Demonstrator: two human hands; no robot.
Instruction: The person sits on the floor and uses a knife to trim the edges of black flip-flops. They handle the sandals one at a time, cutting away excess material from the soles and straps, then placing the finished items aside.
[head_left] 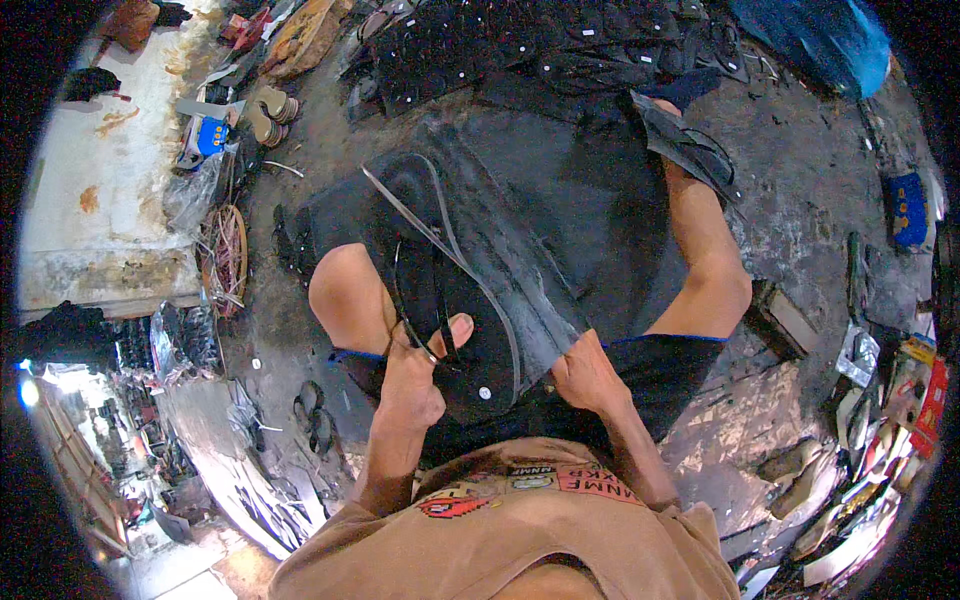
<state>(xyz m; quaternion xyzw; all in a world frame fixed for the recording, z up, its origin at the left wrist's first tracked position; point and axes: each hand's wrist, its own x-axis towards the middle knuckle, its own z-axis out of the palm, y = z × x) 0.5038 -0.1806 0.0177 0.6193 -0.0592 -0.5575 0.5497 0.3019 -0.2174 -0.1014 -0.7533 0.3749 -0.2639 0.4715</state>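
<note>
Here we are with the sandal [485,345] right at the middle of the dial, tipped over the lap, heel end toward six o'clock and its far end leaning to eleven. The left hand [408,385], at eight o'clock, is clamped on the sandal's near-left edge, thumb up beside the straps [449,340]. Across at four o'clock, the right hand [588,375] is curled tight on the near end of the grey sheet [515,275], which runs off toward eleven along the sandal's right edge; whether a tool sits inside that fist, I can't tell. Beneath it all spreads a dark cover [610,230], between the two knees. Looks like a steadying job on the left, a working grip on the right. To do it well, I'd say, let the left palm carry the sandal and spare those thin straps, which would likely twist under a hard pull. The right should draw in line with the sheet, five o'clock from eleven, smooth rather than jerked, as a sideways tug could swing the sole. And mind that pale rim curving along the edge: the sheet should lie flat beside it, thumb well clear. Up at twelve, a pile of black sandals [520,50] looks on.
</note>
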